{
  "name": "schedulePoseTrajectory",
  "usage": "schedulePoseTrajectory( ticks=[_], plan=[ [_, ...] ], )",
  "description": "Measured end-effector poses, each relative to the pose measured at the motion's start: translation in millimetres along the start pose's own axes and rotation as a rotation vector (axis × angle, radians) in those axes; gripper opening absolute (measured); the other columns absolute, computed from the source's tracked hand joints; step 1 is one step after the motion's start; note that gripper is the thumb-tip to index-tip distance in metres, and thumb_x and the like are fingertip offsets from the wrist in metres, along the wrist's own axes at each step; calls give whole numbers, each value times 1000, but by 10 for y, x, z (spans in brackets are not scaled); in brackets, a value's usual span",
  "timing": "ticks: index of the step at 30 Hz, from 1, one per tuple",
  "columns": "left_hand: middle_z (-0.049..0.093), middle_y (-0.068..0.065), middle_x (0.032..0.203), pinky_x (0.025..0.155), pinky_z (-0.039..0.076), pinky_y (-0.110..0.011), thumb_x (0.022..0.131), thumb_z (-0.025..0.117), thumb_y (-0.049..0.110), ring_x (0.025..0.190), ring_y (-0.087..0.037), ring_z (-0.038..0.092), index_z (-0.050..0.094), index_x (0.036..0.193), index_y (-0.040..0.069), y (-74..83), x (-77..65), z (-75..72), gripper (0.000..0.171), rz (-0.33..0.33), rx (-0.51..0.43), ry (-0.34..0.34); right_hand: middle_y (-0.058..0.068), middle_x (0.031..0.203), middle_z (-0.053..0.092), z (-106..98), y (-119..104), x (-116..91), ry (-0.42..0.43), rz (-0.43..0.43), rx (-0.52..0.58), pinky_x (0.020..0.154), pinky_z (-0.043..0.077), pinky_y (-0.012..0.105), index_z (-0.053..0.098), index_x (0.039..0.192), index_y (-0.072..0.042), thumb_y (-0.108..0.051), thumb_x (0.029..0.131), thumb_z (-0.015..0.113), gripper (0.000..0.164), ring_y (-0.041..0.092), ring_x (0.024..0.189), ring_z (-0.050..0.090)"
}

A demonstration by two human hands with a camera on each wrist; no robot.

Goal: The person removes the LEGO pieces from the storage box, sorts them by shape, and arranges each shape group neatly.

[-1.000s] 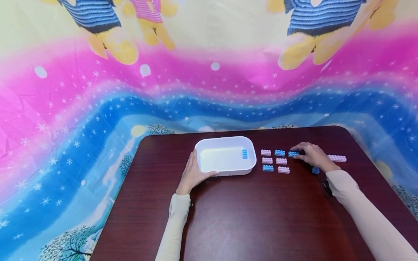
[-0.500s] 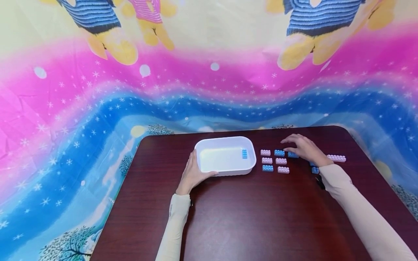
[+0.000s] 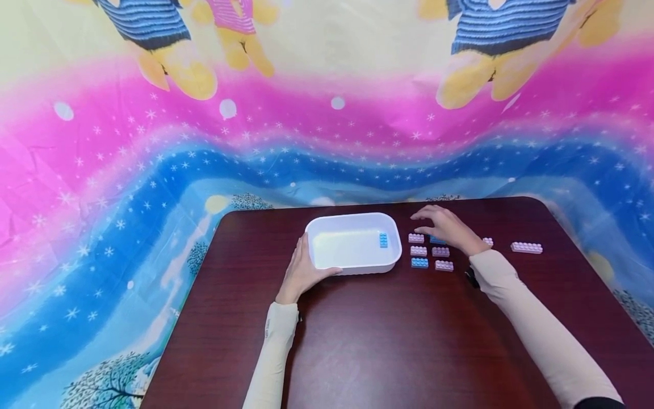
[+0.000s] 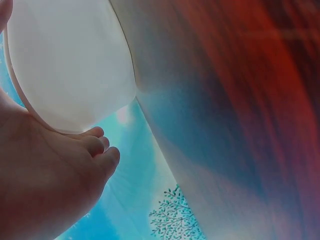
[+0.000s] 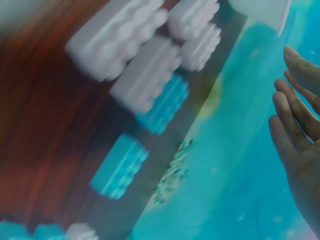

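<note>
My left hand (image 3: 300, 272) holds the left end of a white plastic tub (image 3: 342, 250), thumb along its near side. In the left wrist view the hand (image 4: 55, 170) is against the tub's rim. One blue toy brick (image 3: 383, 240) lies inside the tub, toward its right end. My right hand (image 3: 448, 227) hovers over the bricks right of the tub, fingers apart and nothing in them. Beneath it a blue brick (image 3: 436, 240) is partly covered. Nearby are a pink brick (image 3: 416, 238) and another blue brick (image 3: 419, 263). In the right wrist view, the hand (image 5: 302, 120) is off the bricks.
More pink bricks, such as the near one (image 3: 444, 265), stand in short rows on the dark wooden table (image 3: 368, 341). A longer pink brick (image 3: 527, 247) lies farther right. Behind the table's back edge hangs a printed cloth (image 3: 286, 142).
My right hand has moved left from the blue brick at the right of the group, passing over the bricks toward the tub. My left hand and the tub stay put.
</note>
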State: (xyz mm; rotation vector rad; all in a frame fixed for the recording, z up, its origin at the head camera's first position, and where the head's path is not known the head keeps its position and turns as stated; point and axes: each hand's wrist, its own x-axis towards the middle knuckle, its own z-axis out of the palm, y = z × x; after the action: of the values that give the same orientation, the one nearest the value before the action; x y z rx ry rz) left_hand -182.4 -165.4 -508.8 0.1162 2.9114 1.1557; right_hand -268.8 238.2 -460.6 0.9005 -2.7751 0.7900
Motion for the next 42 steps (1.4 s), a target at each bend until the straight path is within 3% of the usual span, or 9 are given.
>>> schedulePoseTrajectory(
  ticks=[12,25,35,42],
  plan=[
    [15,-22,174,125,26,-56,74,90,61,160,-39,18,6,171,7,-5,18,2,139,20,-5,7,24,124,70,189,-323,318,-53,-37,35,103,51,60,74,124,6,-3,93,81,33,44,121,63],
    [12,-22,175,125,25,-58,75,88,66,161,-39,15,5,171,8,9,-11,10,139,-5,-10,-21,25,137,65,485,-518,466,-240,25,-9,110,47,57,73,129,4,-7,93,82,38,44,133,56],
    [14,-22,175,125,26,-56,75,90,61,161,-38,16,6,171,7,-3,13,-5,138,11,-9,-5,21,128,69,522,-581,561,-318,-51,-162,103,54,49,76,123,4,-2,87,87,38,38,124,64],
    [12,-22,175,126,25,-57,75,89,64,161,-39,15,5,171,8,0,-5,-12,139,-10,-4,-12,22,130,69,557,-616,594,-371,-67,-243,104,54,48,77,122,3,13,87,77,36,38,127,63]
  ],
)
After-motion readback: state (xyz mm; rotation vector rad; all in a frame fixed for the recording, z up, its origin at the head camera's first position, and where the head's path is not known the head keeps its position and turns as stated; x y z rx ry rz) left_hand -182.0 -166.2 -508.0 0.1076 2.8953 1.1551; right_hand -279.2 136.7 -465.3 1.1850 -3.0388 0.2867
